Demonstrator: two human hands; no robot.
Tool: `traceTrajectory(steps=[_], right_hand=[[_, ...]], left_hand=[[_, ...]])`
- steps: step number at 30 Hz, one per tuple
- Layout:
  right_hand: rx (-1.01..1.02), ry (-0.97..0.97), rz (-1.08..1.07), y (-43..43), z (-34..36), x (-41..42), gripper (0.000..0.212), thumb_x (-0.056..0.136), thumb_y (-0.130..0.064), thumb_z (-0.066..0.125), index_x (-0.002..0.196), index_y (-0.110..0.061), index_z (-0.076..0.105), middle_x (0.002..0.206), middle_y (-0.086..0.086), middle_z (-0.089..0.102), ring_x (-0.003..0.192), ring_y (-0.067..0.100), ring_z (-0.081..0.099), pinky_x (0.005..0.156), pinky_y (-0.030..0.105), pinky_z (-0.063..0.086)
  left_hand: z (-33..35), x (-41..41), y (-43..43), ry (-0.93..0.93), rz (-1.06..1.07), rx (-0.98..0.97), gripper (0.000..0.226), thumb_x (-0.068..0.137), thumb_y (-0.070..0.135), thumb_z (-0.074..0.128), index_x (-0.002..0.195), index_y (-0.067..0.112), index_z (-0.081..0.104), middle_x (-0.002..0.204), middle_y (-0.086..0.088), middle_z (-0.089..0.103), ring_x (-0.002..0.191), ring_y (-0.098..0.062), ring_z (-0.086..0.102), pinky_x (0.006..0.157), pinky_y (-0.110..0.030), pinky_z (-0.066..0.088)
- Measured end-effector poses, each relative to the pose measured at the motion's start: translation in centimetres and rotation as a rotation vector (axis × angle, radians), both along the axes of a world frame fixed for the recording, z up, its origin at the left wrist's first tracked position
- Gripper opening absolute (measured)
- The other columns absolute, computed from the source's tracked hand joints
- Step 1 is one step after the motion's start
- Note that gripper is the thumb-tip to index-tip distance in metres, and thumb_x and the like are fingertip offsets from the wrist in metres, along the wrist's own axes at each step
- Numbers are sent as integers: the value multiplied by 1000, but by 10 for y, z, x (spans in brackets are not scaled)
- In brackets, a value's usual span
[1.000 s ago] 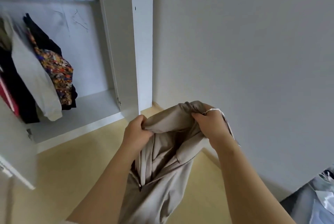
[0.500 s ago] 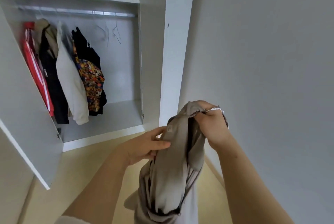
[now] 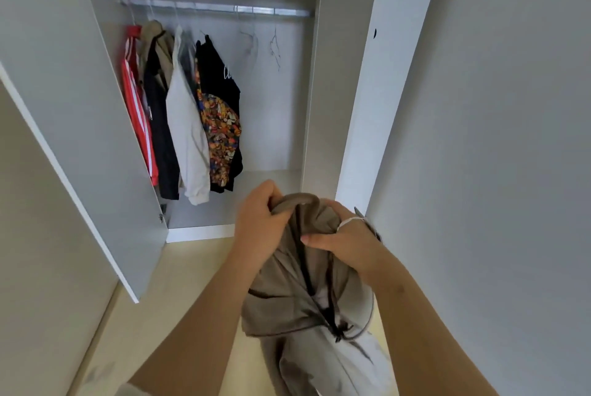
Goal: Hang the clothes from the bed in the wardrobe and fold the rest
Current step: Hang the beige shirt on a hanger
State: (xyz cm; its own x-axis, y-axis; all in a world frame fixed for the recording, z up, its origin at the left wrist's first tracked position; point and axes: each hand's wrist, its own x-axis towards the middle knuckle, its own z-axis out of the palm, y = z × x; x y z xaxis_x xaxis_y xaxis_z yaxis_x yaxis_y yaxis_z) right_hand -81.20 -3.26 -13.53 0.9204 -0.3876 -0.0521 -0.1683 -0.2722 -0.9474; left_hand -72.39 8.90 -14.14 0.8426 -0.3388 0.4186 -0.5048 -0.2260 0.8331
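Nearest, we are gripping the beige jacket [image 3: 307, 293] at its collar with both hands: our left hand [image 3: 259, 226] has closed on the fabric again after lying loose against it half a second ago, and our right hand [image 3: 348, 245] is clutching it together with a white hanger [image 3: 351, 220]. We have turned to face the wardrobe [image 3: 313, 82], so hanging looks next. Farther off, five garments [image 3: 188, 114] are hanging left on its rail [image 3: 217, 8], with two bare hangers [image 3: 275, 47] to their right.
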Motion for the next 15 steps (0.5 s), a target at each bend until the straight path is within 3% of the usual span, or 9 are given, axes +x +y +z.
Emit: traceTrajectory(steps=[2,4,7,9,12,15], right_hand=[[-6,-47,-128,-1,0,21,16,83,-14,68,82,-28,59,76,-15,59,71,3,55,51,0,40],[-21,-157,-275,-11,0,42,25,87,-7,58,72,-26,60,70,-13,58,64,-2,51,49,0,38],[19,-298,-313,-14,5,84,31,86,6,50,75,-19,64,73,-5,61,65,3,54,54,3,41],[22,-327,-302,-7,9,120,27,88,4,48,84,-17,66,78,-4,63,68,0,57,58,3,43],[65,-401,-317,0,18,173,30,89,1,49,82,-22,66,77,-10,65,68,-5,59,62,7,47],[139,-454,-371,1,28,223,32,89,-1,50,79,-26,66,79,-7,66,77,8,60,69,20,50]], left_hand=[[2,21,2,-22,-50,15,39,80,3,62,60,23,34,58,7,35,53,-2,35,53,-13,31],[-1,50,7,-48,-85,118,34,78,5,65,67,27,42,63,8,43,59,1,43,56,-11,34],[-14,100,11,-107,-94,365,21,82,10,63,88,29,56,81,6,52,76,-9,51,62,-15,37],[-23,138,12,-92,0,464,24,86,6,54,101,22,62,97,0,56,87,-16,55,71,-21,40],[-38,194,27,3,234,552,28,92,6,44,109,21,61,106,-4,57,90,-20,56,77,-27,44],[-47,247,49,171,363,558,25,95,12,41,113,18,57,107,-8,57,93,-23,56,82,-32,46]])
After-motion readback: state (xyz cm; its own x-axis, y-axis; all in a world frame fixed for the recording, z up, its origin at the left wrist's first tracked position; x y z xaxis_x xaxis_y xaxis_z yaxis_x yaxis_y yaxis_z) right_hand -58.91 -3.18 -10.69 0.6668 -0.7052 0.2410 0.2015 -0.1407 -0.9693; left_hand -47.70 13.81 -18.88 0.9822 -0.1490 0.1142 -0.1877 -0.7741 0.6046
